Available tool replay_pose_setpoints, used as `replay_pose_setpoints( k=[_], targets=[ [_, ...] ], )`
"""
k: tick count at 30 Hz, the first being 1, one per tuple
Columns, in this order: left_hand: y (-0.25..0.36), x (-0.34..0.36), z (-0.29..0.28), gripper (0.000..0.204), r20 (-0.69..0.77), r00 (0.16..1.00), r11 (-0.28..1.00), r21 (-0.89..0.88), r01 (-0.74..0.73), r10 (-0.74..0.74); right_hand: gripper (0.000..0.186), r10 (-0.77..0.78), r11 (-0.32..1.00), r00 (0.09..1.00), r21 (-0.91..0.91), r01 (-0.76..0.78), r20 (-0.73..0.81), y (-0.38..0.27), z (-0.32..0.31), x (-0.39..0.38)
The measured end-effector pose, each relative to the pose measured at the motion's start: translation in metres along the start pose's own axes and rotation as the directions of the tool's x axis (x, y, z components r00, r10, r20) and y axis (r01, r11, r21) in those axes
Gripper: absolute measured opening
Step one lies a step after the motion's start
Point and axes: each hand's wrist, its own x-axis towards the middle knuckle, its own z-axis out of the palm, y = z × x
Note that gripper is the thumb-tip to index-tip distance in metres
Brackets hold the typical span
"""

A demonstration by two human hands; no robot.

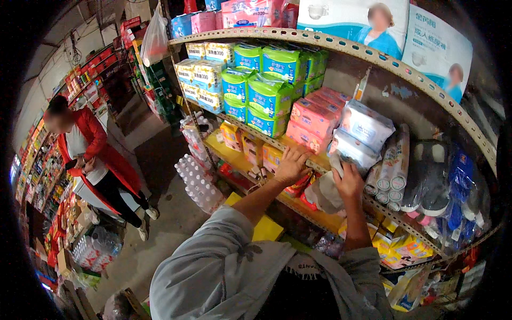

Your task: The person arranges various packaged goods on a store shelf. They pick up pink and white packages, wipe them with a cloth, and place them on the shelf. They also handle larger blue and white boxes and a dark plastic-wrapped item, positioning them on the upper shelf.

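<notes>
My left hand [292,165] rests with its fingers apart on the front edge of the middle metal shelf [256,133], just below stacked pink packs [312,120]. My right hand [346,178] is closed on a grey-beige cloth [324,189] that hangs over the shelf front, beneath two white wrapped packs [357,136]. Rolled items in clear wrap [389,181] lie right of that hand, beside bagged slippers [426,181]. Green-and-blue packs [269,98] and white boxes [205,80] fill the shelf to the left.
At left a person in a red coat [96,144] stands by a white freezer and crowded shelves [37,176]. Bundled bottles [197,181] stand on the floor [165,234] beside my shelf unit. Large white packs [352,26] sit on the top shelf. Yellow packs [397,245] lie lower right.
</notes>
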Motion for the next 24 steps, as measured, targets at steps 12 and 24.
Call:
replay_pose_setpoints(
  k=[12,24],
  targets=[
    [-0.001,-0.001,-0.004,0.051,0.032,0.999,1.0,0.01,0.022,-0.022,0.029,0.013,1.0,1.0,0.013,-0.013,0.016,-0.003,-0.002,0.0],
    [-0.001,-0.003,0.0,0.052,-0.005,1.0,0.999,-0.032,0.022,-0.022,0.031,0.002,1.0,0.999,0.018,-0.002,-0.046,-0.005,0.0,-0.004]
  ],
)
